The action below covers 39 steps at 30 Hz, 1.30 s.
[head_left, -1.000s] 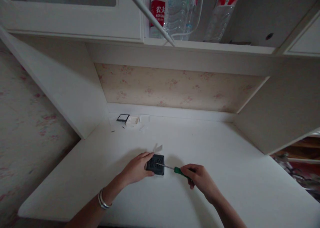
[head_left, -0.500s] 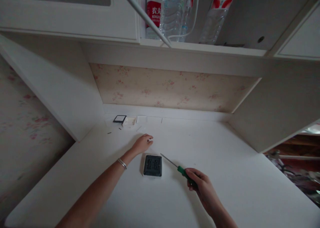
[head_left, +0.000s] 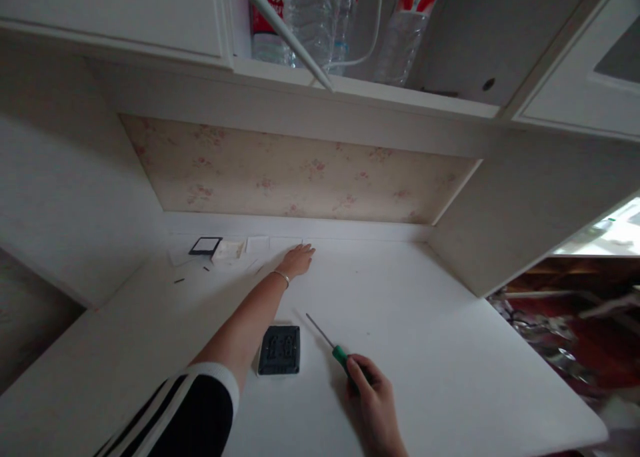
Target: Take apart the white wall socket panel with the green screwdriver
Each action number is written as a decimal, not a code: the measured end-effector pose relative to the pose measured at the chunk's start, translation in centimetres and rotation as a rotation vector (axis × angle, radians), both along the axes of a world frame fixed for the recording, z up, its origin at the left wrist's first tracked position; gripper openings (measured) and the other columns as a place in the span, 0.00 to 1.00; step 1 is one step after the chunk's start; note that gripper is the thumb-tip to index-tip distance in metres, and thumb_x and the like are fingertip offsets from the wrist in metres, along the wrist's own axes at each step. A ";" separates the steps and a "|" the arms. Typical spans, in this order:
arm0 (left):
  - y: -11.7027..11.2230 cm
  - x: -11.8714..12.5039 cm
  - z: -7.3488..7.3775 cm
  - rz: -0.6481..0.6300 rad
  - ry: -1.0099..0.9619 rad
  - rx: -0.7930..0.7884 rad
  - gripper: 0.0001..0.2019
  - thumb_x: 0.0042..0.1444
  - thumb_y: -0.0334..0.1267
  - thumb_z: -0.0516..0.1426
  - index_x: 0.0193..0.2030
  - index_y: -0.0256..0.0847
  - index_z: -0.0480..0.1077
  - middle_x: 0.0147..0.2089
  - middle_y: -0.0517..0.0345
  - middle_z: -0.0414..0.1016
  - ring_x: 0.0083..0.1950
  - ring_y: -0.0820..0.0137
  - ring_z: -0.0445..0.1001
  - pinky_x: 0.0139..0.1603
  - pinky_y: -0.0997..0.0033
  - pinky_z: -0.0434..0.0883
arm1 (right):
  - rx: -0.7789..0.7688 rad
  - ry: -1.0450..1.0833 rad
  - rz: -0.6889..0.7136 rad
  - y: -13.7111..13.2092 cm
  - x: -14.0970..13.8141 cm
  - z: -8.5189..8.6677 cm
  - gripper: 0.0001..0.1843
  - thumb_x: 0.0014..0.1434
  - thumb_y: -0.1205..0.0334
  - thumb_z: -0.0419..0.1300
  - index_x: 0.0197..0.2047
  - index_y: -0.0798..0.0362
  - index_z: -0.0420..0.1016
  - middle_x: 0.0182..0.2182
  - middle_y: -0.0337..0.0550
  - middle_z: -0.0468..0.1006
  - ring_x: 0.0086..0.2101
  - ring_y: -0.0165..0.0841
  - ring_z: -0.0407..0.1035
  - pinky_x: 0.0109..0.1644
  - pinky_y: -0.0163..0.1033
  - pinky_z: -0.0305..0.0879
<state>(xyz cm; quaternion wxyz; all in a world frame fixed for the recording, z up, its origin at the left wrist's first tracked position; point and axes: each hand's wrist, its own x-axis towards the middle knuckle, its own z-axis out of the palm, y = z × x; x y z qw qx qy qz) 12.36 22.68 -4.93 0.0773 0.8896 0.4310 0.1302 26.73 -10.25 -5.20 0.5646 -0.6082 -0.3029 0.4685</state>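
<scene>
My right hand is wrapped round the green handle of a screwdriver. Its thin metal shaft points up and to the left, above the white tabletop. My left hand is stretched out to the back of the table, palm down with fingers extended, at a thin strip lying near the back edge; whether anything lies under the fingers is hidden. Between my left forearm and the screwdriver lies a square black panel with a white edge, which looks like a wall socket. The screwdriver tip is apart from it, to its right.
Along the back of the tabletop lie a black square frame, a white shallow piece, a clear flat piece and small dark strips. Plastic bottles stand on the shelf above, with a white cable hanging before them.
My left hand has reached farther back and its curled fingers have straightened out. My right hand still holds the screwdriver, now a little lower. The view has shifted to the right.
</scene>
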 end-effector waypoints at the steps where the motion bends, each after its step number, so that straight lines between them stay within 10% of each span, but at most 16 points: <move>1: 0.1 0.2 -0.1 -0.004 0.003 0.008 0.20 0.62 0.33 0.50 0.61 0.36 0.65 0.66 0.43 0.62 0.66 0.60 0.61 0.66 0.58 0.57 | 0.002 -0.014 0.014 0.0 0.1 -0.1 0.24 0.50 0.43 0.66 0.38 0.56 0.79 0.18 0.39 0.70 0.21 0.31 0.60 0.22 0.34 0.54; 19: -10.4 -14.6 -1.1 0.176 -0.046 0.066 0.17 0.65 0.39 0.49 0.59 0.44 0.68 0.63 0.53 0.67 0.65 0.61 0.62 0.67 0.57 0.56 | -0.078 -0.116 0.042 -0.3 0.4 -0.2 0.24 0.48 0.42 0.67 0.40 0.53 0.80 0.19 0.40 0.72 0.22 0.34 0.62 0.23 0.36 0.56; 32: -10.0 -14.8 -0.3 0.288 -0.130 0.014 0.16 0.63 0.40 0.52 0.55 0.45 0.71 0.65 0.55 0.65 0.69 0.55 0.55 0.66 0.48 0.54 | -0.007 -0.143 0.038 -0.8 0.4 0.4 0.24 0.48 0.43 0.68 0.39 0.55 0.80 0.21 0.39 0.73 0.25 0.34 0.65 0.28 0.36 0.60; 39: -16.6 -14.5 1.4 0.282 -0.292 0.025 0.17 0.66 0.41 0.47 0.56 0.42 0.70 0.60 0.53 0.70 0.63 0.67 0.65 0.66 0.62 0.60 | 0.062 -0.058 0.025 -1.1 1.5 1.5 0.26 0.43 0.50 0.73 0.44 0.52 0.78 0.36 0.45 0.79 0.33 0.39 0.70 0.35 0.40 0.65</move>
